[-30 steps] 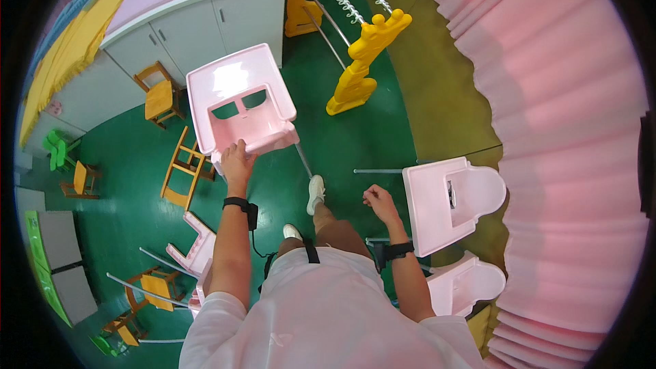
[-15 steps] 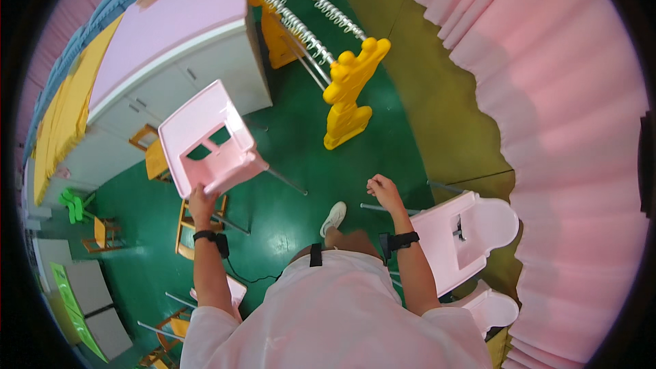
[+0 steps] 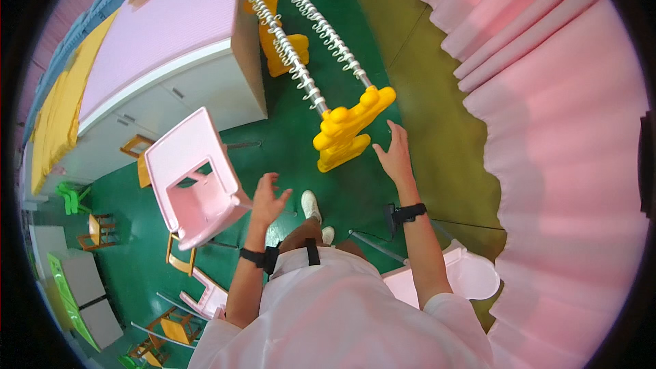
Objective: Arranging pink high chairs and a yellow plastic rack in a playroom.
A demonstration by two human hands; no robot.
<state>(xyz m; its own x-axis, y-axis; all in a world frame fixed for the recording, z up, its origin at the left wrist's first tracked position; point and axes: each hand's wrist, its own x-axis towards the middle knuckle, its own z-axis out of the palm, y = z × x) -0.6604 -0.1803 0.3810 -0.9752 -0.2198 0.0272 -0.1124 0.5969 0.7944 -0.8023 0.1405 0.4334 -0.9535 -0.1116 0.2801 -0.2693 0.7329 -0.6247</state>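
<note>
My left hand [image 3: 268, 200] is open and empty, its fingers apart, just right of a pink high chair [image 3: 191, 215] with a tray and metal legs. Ahead, my right hand [image 3: 396, 152] reaches out open, with thumb and fingers spread. It is nearest to a yellow rack [image 3: 352, 119] with animal-shaped plastic ends; whether they touch I cannot tell, though a small gap seems to show. Two metal bars [image 3: 290, 55] strung with many white rings join the rack's ends.
White cabinets [image 3: 184, 96] with a lilac top stand at the left. Pink curtains [image 3: 547, 96] hang along the right. Another pink high chair [image 3: 471, 273] is beside my right forearm. Small wooden chairs [image 3: 99, 232] and a green stool [image 3: 72, 198] are at the left.
My left hand has let go of the pink high chair and moved right. My right hand has opened and reached forward toward the yellow rack. I have stepped closer to the rack.
</note>
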